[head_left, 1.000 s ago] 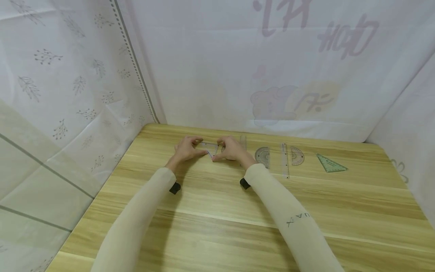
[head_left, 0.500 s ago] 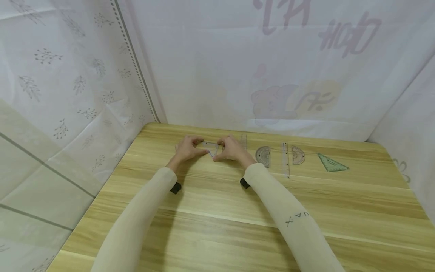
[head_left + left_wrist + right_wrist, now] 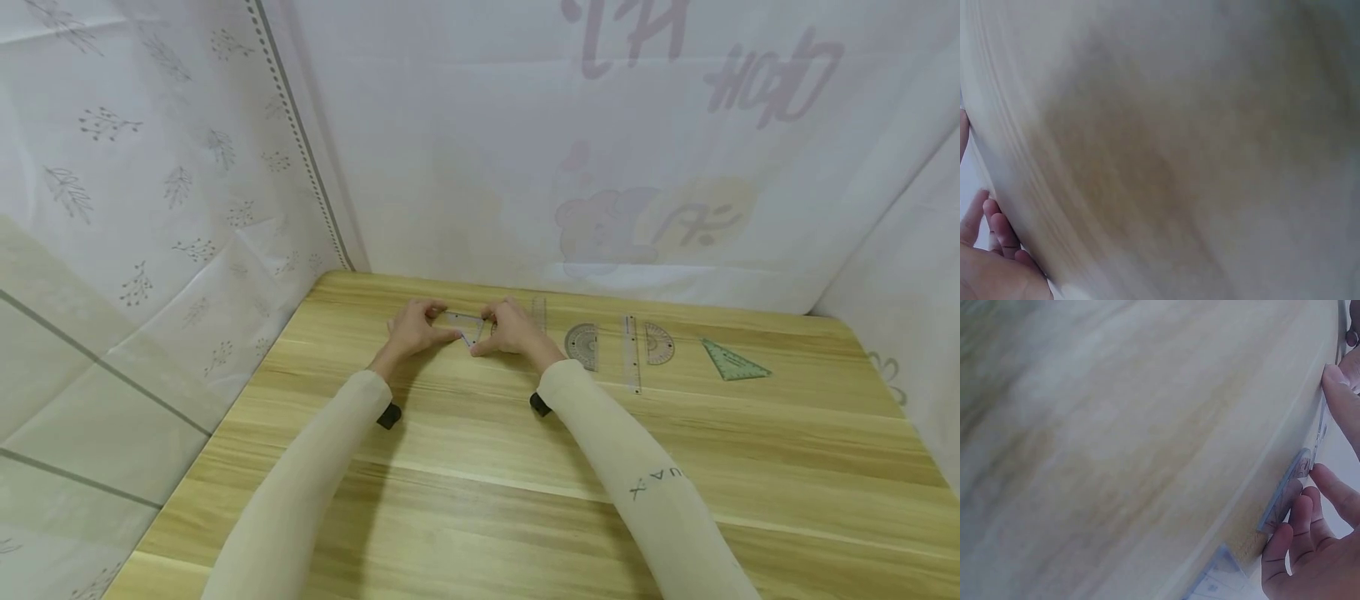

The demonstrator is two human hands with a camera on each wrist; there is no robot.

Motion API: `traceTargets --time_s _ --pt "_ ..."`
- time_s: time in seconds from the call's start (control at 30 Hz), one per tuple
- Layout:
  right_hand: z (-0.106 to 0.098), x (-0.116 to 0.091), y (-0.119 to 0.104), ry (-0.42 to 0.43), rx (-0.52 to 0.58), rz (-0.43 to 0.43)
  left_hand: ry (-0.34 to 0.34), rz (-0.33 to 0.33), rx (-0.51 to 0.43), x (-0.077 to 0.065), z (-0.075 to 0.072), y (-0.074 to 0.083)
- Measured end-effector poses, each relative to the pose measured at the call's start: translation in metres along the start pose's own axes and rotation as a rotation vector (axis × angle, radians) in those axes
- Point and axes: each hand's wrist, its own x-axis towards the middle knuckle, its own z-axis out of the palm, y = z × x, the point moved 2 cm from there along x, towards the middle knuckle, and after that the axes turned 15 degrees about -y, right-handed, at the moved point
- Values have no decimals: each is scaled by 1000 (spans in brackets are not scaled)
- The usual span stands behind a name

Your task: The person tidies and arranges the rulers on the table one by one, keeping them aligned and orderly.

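Observation:
On the far left part of the table, a clear set square lies between my two hands, partly hidden by the fingers. My left hand pinches its left side with thumb and index finger. The right side is held the same way by my right hand. A small clear protractor sits beneath the right hand's fingers, mostly covered in the head view. Just right of that hand lies a clear ruler. In the left wrist view only part of the left hand shows at the lower left edge.
Further right on the wooden table lie a grey protractor, an upright-laid clear ruler, another clear protractor and a green set square. A patterned curtain hangs behind the table's back edge.
Both hands stay almost in place on the set square. The whole head view has shifted very slightly.

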Motion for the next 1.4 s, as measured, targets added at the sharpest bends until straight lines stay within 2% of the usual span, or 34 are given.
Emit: traceTargets --time_s 0.37,1.07,1.4 --pt "0 3 0 -9 -51 15 2 -53 10 3 2 0" --pt "0 6 0 -22 -78 -2 3 -22 33 5 1 -1" --pt "0 6 -1 -26 -72 -30 -9 -6 12 5 -3 -2"
